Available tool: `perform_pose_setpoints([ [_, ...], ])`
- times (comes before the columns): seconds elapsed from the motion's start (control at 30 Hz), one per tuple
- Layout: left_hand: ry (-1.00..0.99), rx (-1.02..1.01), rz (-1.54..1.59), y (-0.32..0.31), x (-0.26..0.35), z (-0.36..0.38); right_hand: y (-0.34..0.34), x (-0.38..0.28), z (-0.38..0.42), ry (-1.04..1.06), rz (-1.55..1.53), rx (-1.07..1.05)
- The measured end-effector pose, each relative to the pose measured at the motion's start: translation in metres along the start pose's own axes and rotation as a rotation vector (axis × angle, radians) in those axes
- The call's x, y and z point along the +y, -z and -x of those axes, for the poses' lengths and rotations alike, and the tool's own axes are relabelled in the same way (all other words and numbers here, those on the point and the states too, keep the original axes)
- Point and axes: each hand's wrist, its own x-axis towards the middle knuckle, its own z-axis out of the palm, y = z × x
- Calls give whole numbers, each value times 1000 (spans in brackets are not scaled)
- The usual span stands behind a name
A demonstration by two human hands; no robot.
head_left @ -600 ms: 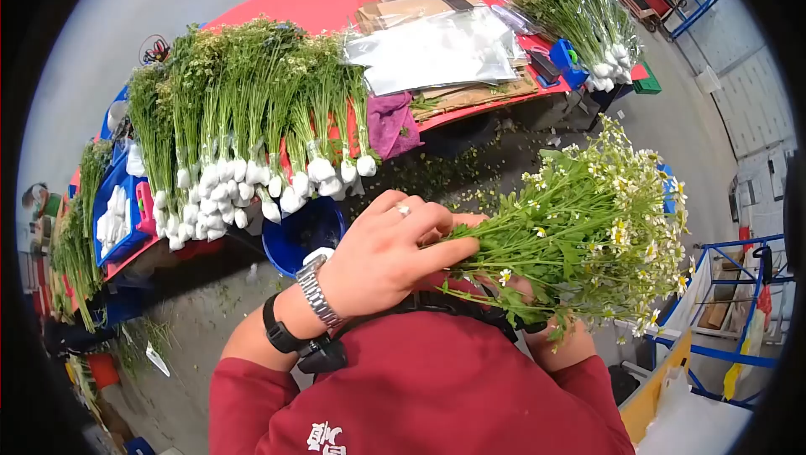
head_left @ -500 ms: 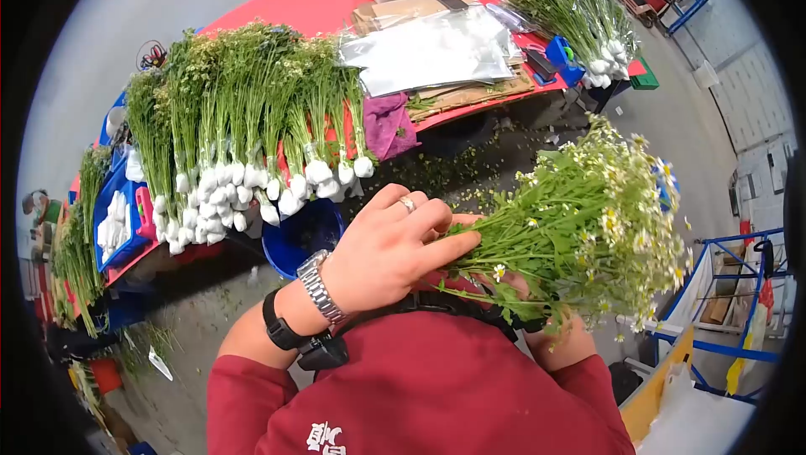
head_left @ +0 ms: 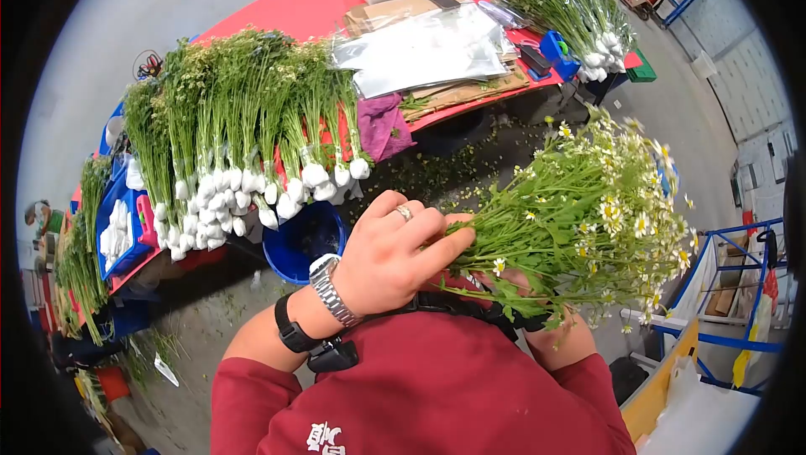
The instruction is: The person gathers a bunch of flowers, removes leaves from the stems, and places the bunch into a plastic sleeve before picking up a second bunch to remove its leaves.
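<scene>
A loose bunch of chamomile-like flowers (head_left: 588,220) lies across in front of my chest, its white and yellow heads to the right and its stems to the left. My left hand (head_left: 407,241), with a ring and a metal watch, is closed round the stem ends. Under the bunch is my right hand (head_left: 520,281), mostly hidden by leaves, so its fingers cannot be made out. Bundles of green stems (head_left: 243,111) with white-wrapped ends lie side by side on the red table (head_left: 311,2).
Clear plastic sleeves (head_left: 428,48) lie on cardboard. Wrapped bunches (head_left: 571,10) rest at the table's right end. A blue bucket (head_left: 290,258) stands below the table edge. Right: a blue-framed cart (head_left: 739,340). Another person (head_left: 42,217) is at far left.
The bunch's flower heads have spread slightly, and my left hand has shifted a little with the stems. The table appears slightly further left as the view moves.
</scene>
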Motion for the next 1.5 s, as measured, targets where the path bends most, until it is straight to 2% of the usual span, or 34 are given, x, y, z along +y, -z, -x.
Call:
perform_pose_setpoints([
  [0.2,-36,-39,-6,6,-1,5,-9,-3,-1,-10,62,-61],
  [0.27,-20,6,96,4,-4,9,-31,-13,-1,-65,-69,157],
  [0.3,-20,5,97,2,-5,12,-30,-12,-1,-65,-70,158],
  [0.4,157,-42,250,2,-7,20,-4,6,-17,47,-178,-86],
  [0.5,263,-83,314,10,-8,30,16,29,-23,3,-171,-98],
  [0.53,350,-65,348,17,-7,35,19,35,-27,45,-105,-90],
  [0.57,346,-68,351,22,-8,42,22,35,-23,48,-106,-85],
  [0.63,648,141,396,33,-14,57,14,19,-19,54,25,-65],
  [0.7,749,153,109,46,-25,69,17,20,-24,54,-94,-114],
  [0.73,810,60,-52,53,-32,77,17,21,-25,53,-211,-169],
  [0.77,851,-145,-312,56,-39,92,16,18,-24,54,-211,-167],
  [0.83,793,-201,-536,56,-36,99,12,10,-21,-45,-193,-130],
  [0.9,656,-138,-233,52,-30,93,8,12,-24,-53,-178,-116],
  [0.93,669,-170,5,49,-26,91,5,14,-25,-62,-167,-103],
  [1.03,668,-335,620,35,-24,79,-11,4,-25,44,-54,-108],
  [1.1,728,-600,785,36,-27,65,-9,7,-26,-9,-44,-97],
  [1.17,665,-607,836,22,-38,74,-1,20,-37,-55,-36,-84],
  [1.23,805,-535,1033,19,-39,68,19,48,-61,-20,-435,-193],
  [1.27,758,-432,946,16,-41,66,19,56,-59,54,-373,-103],
  [1.3,750,-439,939,17,-41,63,15,59,-58,66,-375,-102],
  [1.37,992,-332,884,19,-37,59,7,65,-57,170,-345,155],
  [1.4,866,-156,867,7,-40,67,10,74,-57,133,-82,366],
  [1.43,857,-172,863,6,-38,66,7,70,-57,144,-92,374],
  [1.5,910,-30,845,7,-35,65,-3,53,-55,178,1,246],
])
